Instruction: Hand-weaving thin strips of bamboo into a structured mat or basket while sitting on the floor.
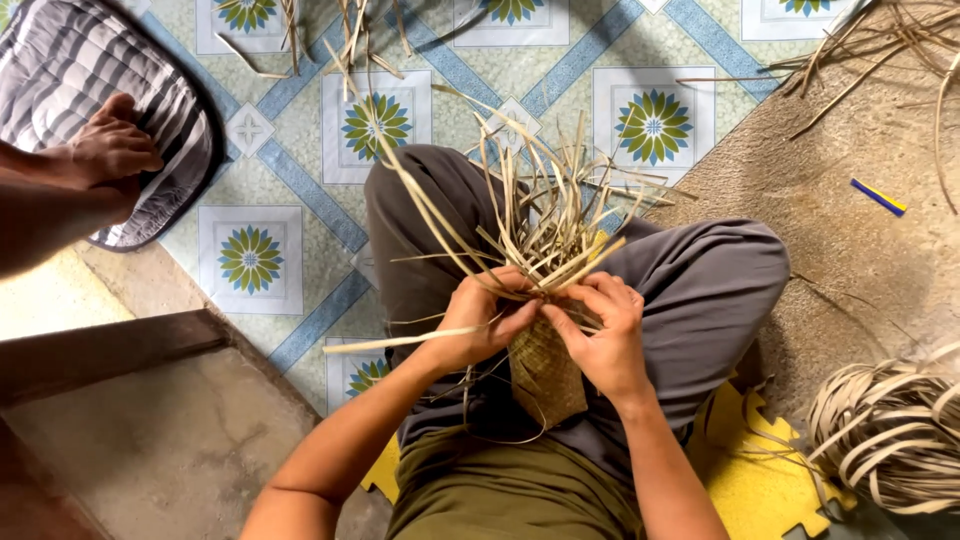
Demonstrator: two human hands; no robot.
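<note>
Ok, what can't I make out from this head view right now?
- Fingertips of the left hand and right hand: buried among the loose strips at the top of the woven piece.
- Strip coil: cut off by the right edge.
- Another person's hand on the striped cushion: arm leaves the left edge.
- Blue-and-yellow object: too small to identify.

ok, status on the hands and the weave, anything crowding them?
Left hand and right hand both gripping the woven piece over the lap. Loose strips fan up from it. Another person's hand rests on a striped cushion, well apart.
</note>
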